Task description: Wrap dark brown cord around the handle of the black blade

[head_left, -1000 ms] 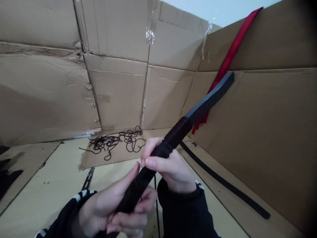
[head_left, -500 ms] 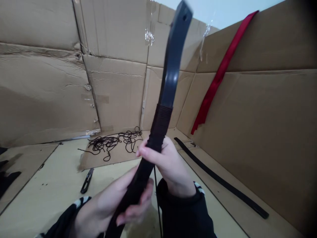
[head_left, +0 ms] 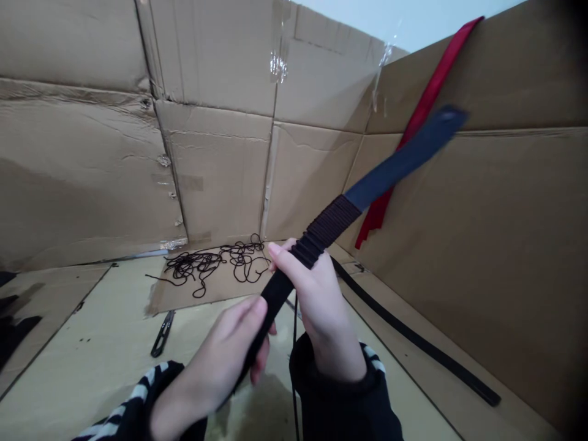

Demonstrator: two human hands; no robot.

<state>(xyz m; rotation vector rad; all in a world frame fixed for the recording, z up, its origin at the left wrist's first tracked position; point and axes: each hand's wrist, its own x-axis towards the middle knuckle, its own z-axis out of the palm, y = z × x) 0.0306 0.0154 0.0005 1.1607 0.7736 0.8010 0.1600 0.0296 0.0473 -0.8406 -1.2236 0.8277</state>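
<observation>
Both hands hold a long dark cord-wrapped bar [head_left: 386, 168], tilted up to the right; its exact kind is unclear. Its upper end is smooth and bluish, blurred at the tip. Below that, a dark cord wrapping [head_left: 333, 220] lies in tight turns, looser and bunched near my right hand [head_left: 310, 285]. That hand is closed around the bar just under the turns, thumb across it. My left hand [head_left: 229, 343] grips lower on the black part, whose bottom end is hidden. A length of cord [head_left: 294, 367] hangs down beside my right wrist.
Tangled dark cord [head_left: 197, 266] lies on a cardboard sheet at the back. A black cutter knife [head_left: 162, 334] rests left of my hands. On the right lies a long curved black strip [head_left: 422, 343]. A red cloth strip [head_left: 441, 79] hangs over the cardboard wall [head_left: 505, 214].
The bar has swung from nearly upright to a slant toward the right, its upper end now lower. My left hand has turned over it, with its back showing.
</observation>
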